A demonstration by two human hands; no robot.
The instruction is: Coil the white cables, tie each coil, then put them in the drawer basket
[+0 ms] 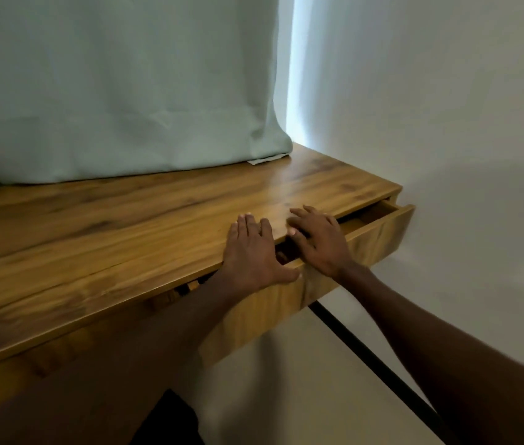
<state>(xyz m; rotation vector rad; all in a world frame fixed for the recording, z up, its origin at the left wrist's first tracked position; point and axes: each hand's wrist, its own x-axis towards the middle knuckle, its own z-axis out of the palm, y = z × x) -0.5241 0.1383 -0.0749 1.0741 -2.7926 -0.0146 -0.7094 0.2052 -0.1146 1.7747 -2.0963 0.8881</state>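
A wooden drawer point(379, 234) under the desk's right end stands slightly pulled out, with a narrow dark gap along its top. My left hand point(251, 252) lies flat on the desk's front edge, its thumb hooked down over the drawer front. My right hand point(318, 239) rests beside it on the drawer's top edge, fingers spread and reaching over the gap onto the desktop. Neither hand holds anything. No white cable and no basket shows; the drawer's inside is hidden.
The wooden desk point(110, 226) runs left from the drawer. A pale green curtain point(119, 85) hangs down onto its back edge. A white wall point(447, 107) stands close on the right. A black desk leg point(366, 358) slants down below the drawer.
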